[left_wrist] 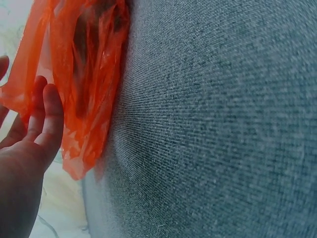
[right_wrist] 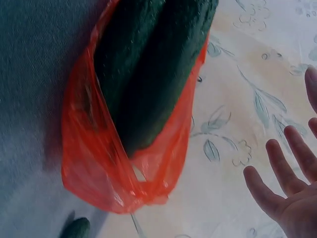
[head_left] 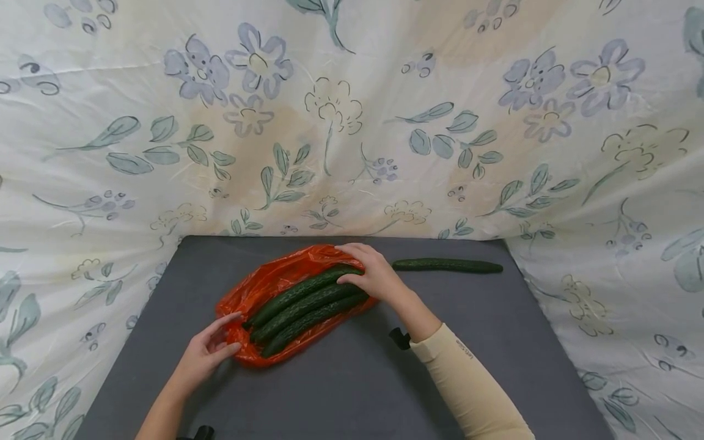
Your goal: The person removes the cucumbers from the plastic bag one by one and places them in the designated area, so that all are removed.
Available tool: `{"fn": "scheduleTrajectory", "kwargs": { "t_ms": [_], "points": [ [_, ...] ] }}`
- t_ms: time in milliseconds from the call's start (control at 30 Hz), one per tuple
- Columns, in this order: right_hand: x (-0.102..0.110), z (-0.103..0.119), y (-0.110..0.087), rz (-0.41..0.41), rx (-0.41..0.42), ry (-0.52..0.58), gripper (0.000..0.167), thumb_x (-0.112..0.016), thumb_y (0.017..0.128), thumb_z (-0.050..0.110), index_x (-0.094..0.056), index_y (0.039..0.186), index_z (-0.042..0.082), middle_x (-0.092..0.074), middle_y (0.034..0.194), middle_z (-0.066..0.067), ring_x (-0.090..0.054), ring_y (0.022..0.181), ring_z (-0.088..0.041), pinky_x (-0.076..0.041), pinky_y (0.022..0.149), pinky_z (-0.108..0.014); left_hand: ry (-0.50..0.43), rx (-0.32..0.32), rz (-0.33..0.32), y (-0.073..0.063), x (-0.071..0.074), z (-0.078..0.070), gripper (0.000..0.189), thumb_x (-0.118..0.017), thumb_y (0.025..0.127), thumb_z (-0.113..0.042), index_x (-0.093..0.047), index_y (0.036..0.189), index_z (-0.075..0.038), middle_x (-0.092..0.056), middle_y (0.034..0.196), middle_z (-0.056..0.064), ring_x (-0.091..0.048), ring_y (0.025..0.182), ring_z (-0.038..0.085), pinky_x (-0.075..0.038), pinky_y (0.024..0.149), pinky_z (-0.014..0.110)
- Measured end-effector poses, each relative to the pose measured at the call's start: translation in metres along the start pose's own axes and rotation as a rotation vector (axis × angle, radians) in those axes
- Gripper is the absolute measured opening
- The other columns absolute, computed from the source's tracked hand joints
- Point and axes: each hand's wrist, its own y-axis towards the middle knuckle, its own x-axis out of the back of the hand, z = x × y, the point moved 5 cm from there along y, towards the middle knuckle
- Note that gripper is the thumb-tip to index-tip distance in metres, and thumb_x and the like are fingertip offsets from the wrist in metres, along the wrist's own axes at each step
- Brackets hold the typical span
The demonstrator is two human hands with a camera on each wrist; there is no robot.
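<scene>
Three dark green cucumbers (head_left: 310,310) lie side by side in an orange-red plastic bag (head_left: 280,272), its mouth spread upward. At the bag's left end is my left hand (head_left: 206,351), thumb and index finger apart with their tips at the rim. In the left wrist view, thin film (left_wrist: 29,64) drapes by my loosely bent fingers (left_wrist: 52,106). My right hand (head_left: 376,275) reaches over the bag's right end in the head view, overlapping the cucumbers' ends. The right wrist view has its fingers (right_wrist: 285,168) spread and apart from the bag (right_wrist: 99,163).
A single cucumber (head_left: 448,265) lies outside the bag, toward the back right of the grey table (head_left: 352,391). Floral cloth (head_left: 352,153) hangs behind the table and along both sides. Black wrist camera mounts (head_left: 399,338) show beside both forearms.
</scene>
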Motion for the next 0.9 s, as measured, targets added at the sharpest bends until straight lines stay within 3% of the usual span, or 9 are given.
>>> {"fn": "scheduleTrajectory", "kwargs": {
  "t_ms": [367, 700, 900],
  "points": [
    [-0.026, -0.002, -0.001, 0.056, -0.052, 0.031, 0.068, -0.081, 0.084, 0.032, -0.055, 0.146, 0.021, -0.053, 0.147, -0.006, -0.048, 0.137, -0.030, -0.045, 0.107, -0.053, -0.015, 0.003, 0.006, -0.002, 0.001, 0.004, 0.056, -0.067, 0.097, -0.006, -0.045, 0.148, 0.002, -0.054, 0.144, 0.019, -0.057, 0.121, -0.005, -0.049, 0.090, 0.011],
    [-0.051, -0.004, 0.001, 0.110, -0.046, 0.044, 0.066, -0.079, 0.086, 0.035, -0.055, 0.146, 0.022, -0.051, 0.150, -0.007, -0.047, 0.138, -0.029, -0.044, 0.108, -0.054, -0.013, 0.001, 0.006, -0.001, 0.003, 0.002, 0.057, -0.066, 0.097, -0.007, -0.045, 0.149, 0.000, -0.052, 0.145, 0.020, -0.057, 0.121, -0.005, -0.048, 0.091, 0.010],
    [-0.064, -0.008, 0.002, 0.146, -0.083, 0.044, 0.065, -0.078, 0.086, 0.038, -0.056, 0.145, 0.023, -0.052, 0.149, -0.003, -0.046, 0.139, -0.028, -0.043, 0.110, -0.052, -0.009, -0.008, 0.003, -0.002, 0.005, 0.002, 0.056, -0.066, 0.097, -0.006, -0.045, 0.148, 0.001, -0.055, 0.144, 0.012, -0.058, 0.121, -0.004, -0.048, 0.091, 0.011]
  ]
}}
